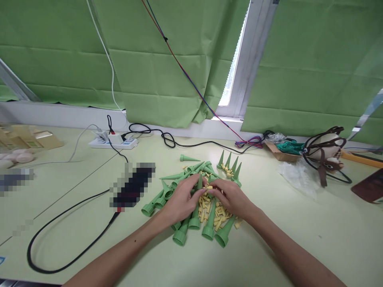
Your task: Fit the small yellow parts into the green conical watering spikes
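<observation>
Green plastic cones (180, 236) lie in a pile at the middle of the table, with small yellow pieces (220, 215) heaped among them. Over the pile, my left hand (183, 199) is closed on a green cone (200, 182) whose tip points up. My right hand (231, 196) pinches a small yellow piece (208, 187) close beside that cone. Whether the two parts touch is too small to tell. Behind my right hand, several green cones (228, 161) stand upright in a row with yellow pieces at their bases.
A power strip (113, 143) and black cables lie along the back. At the left is a blurred dark device (134, 186) with a cable. A cardboard box (281, 153), plastic bag (299, 177) and brown-strapped bag (324, 149) sit at the right.
</observation>
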Available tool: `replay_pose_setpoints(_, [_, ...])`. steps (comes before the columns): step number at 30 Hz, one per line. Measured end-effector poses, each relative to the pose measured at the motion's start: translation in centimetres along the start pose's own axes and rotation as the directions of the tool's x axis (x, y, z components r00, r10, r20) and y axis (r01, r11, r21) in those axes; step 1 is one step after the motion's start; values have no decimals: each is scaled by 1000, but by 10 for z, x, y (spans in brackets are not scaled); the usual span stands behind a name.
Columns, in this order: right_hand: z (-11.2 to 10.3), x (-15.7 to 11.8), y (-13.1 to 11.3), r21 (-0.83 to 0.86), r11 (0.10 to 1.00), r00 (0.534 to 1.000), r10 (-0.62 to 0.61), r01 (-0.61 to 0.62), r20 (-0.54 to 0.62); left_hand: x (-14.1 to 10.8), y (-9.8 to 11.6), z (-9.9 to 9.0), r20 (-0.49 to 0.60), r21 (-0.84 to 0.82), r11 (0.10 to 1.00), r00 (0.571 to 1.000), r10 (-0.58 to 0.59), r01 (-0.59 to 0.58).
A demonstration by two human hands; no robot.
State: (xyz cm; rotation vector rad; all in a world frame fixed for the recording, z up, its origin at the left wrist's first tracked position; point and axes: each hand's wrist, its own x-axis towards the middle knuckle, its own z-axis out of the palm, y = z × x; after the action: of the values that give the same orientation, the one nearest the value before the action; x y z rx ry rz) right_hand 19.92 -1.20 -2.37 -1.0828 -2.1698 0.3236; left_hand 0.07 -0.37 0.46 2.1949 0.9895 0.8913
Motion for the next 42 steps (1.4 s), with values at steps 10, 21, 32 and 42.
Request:
replay_pose_setpoints(10, [2,-3,1,39,998,998,-46,47,-30,-1,0,0,10,-7,1000,1000,-10,10])
replay_pose_setpoints(21, [2,0,3,-28,998,998,-55,55,-11,-1,-1,1,20,0,1000,1000,3,-3])
replay_pose_setpoints(32, [2,-2,0,28,999,997,-38,39,-61,2,0,-3,-26,20,1000,999,-20,21])
replay_pose_setpoints(42, [2,0,2,-1,999,999,-51,51,-19,0,-2,0,0,24,1000,1000,12,-12])
